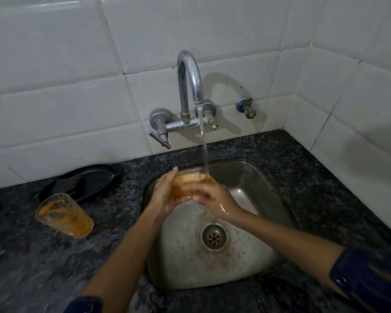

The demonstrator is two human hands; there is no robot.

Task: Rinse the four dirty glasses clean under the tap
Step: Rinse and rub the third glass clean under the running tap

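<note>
Setting: white tiled wall [54, 109] above a dark speckled stone counter [32, 267]
Black plate [81, 181]: on the counter, far left, beside the wall
Waiting glass [63, 214]: just in front of the plate, orange residue inside, untouched; other two glasses not in view
Left hand [163, 195]: fingers wrapped round the side of the held glass [185, 182]
Held glass: over the steel sink [257, 184], tilted, under the tap [190, 82] stream
Right hand [215, 198]: wet, curled on the glass's opposite side
Handling: judged light, rigid, slippery when wet, possibly breakable; grip the side wall with both hands, firmly but without squeezing
</note>
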